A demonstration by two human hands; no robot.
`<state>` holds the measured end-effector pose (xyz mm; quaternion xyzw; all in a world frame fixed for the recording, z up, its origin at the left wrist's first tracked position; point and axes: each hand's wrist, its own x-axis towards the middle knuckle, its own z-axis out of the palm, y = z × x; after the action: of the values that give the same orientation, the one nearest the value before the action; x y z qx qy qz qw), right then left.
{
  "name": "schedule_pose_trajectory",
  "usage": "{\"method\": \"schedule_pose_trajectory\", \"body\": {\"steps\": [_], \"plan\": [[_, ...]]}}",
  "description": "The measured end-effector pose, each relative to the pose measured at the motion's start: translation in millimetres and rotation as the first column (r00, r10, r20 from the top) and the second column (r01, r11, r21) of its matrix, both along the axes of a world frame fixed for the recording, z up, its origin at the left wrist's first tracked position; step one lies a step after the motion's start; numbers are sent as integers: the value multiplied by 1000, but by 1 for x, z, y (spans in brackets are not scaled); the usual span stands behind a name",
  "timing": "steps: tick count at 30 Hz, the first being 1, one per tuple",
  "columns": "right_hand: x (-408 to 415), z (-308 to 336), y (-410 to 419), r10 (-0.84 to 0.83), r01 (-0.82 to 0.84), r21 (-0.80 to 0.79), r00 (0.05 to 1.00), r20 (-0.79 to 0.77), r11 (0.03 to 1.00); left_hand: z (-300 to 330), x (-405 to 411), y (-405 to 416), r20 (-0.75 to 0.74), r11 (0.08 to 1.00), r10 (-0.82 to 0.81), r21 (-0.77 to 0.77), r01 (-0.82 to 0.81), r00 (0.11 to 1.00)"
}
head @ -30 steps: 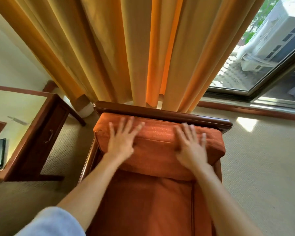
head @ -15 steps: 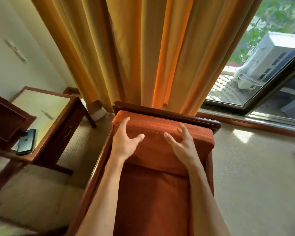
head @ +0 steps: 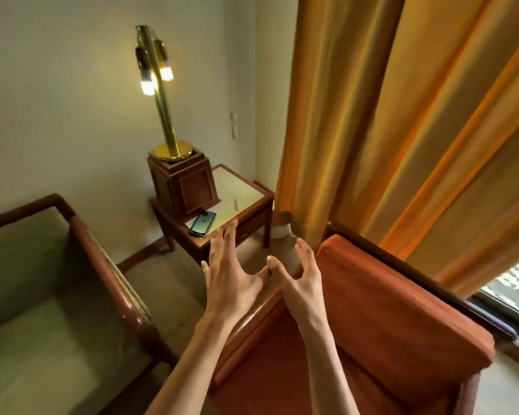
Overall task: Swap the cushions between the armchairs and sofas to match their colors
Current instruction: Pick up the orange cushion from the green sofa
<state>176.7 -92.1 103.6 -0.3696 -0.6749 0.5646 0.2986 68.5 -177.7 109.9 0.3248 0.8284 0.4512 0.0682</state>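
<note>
Orange back cushion [head: 402, 313] sits upright in the orange armchair [head: 282, 369], just right of the fingers, untouched. Left hand [head: 231, 280] hangs in the air with fingers spread, holding nothing; right hand [head: 303, 280] beside it, fingers loosely curved and empty, thumbs nearly meeting. Beyond the fingertips, a phone [head: 203, 223] lies on the side table [head: 246, 190]. Left of them, the green sofa [head: 42, 295].

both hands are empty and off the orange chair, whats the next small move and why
Probably carry both hands on toward the green seat on the left. The orange back cushion already sits on the matching orange armchair, and the left hand and right hand hang open in the air between the two seats, holding nothing. Whether the green seat needs a cushion changed cannot be told from here.
</note>
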Motion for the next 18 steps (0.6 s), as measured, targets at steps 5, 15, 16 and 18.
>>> {"method": "schedule_pose_trajectory", "body": {"steps": [5,15,16,18], "plan": [[-80,15,-110,274,-283,89,956,102,955,19,-62,-156,-62,952,305,-10,-306,950],[-201,21,-420,703,-710,214,701,119,671,34,-114,-487,-12,723,690,9,-690,723],[-209,20,-450,735,-741,206,667,118,639,33,-115,-517,-9,696,718,8,-718,696],[-221,19,-508,799,-805,199,587,133,558,30,-113,-576,2,634,774,5,-774,634]]}}
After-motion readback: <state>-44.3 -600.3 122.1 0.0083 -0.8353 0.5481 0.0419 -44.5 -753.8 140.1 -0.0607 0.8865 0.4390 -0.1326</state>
